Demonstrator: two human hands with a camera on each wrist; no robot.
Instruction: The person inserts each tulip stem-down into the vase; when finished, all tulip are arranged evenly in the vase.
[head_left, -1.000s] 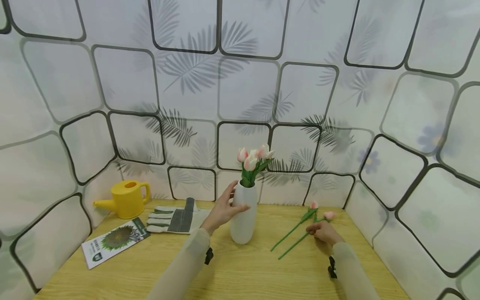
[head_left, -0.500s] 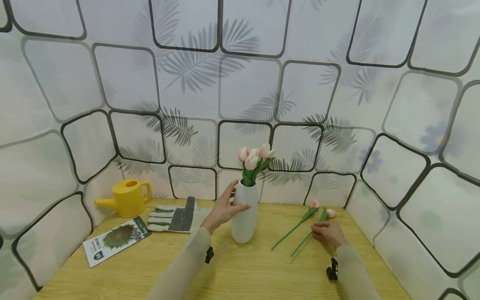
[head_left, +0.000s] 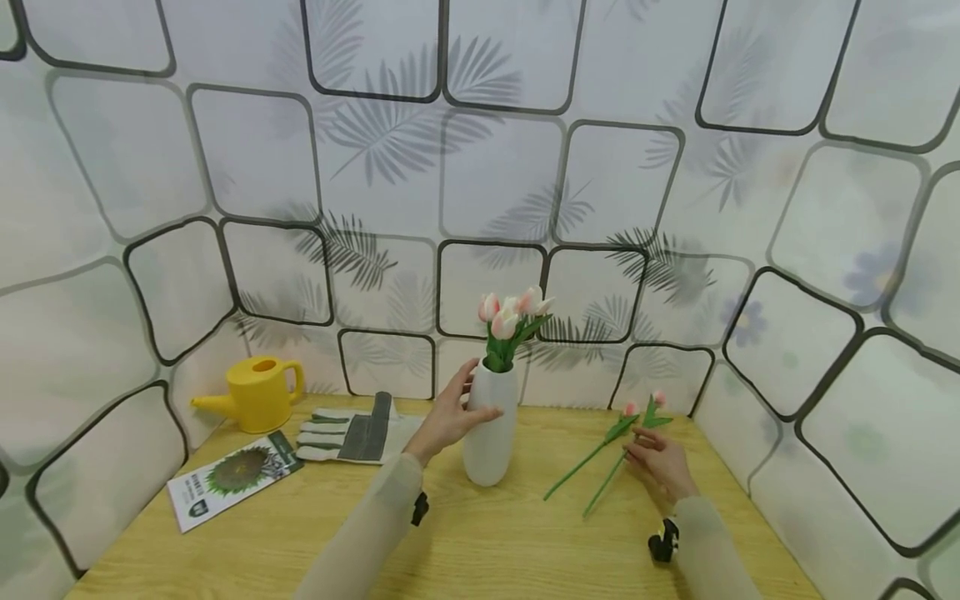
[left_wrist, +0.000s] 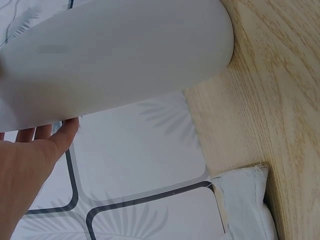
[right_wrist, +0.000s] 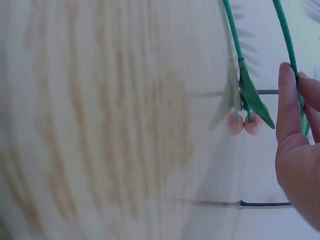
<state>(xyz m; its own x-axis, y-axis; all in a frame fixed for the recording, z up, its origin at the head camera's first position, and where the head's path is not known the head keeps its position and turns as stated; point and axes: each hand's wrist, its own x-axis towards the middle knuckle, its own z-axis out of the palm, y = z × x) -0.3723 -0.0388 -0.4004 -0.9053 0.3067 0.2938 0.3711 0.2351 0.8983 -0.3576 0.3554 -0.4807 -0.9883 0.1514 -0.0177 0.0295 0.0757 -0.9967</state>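
1. Step in hand, my read: pick-up of one tulip (head_left: 655, 420) by the right hand (head_left: 663, 463), with the left hand (head_left: 452, 421) steadying the white vase (head_left: 489, 446).
2. Right fingers: thumb and forefinger pinch the tulip's green stem below its leaf. Bloom sits past the fingertips, toward the worktop's (head_left: 540, 550) back edge; bare stem trails out the other side toward the front edge. I can't tell whether its lower end touches wood.
3. Left fingers: wrapped round the vase's upper part, thumb across the front. Vase stands about mid-worktop, nearer the back edge, with a pink-and-white tulip bunch (head_left: 507, 322) in its mouth.
4. Second tulip (head_left: 619, 428) lies just left of the held one, toward the back right corner. No fingers on it.
5. Next move, I'd say: lift the held stem clear of its neighbour, turn it lower end down, bring it over the vase mouth. Watch for snagging leaves; the mouth looks crowded.
6. Glove (head_left: 360, 435), seed packet (head_left: 234, 481) and yellow watering can (head_left: 258, 398) sit toward the left edge, well apart from the right hand.
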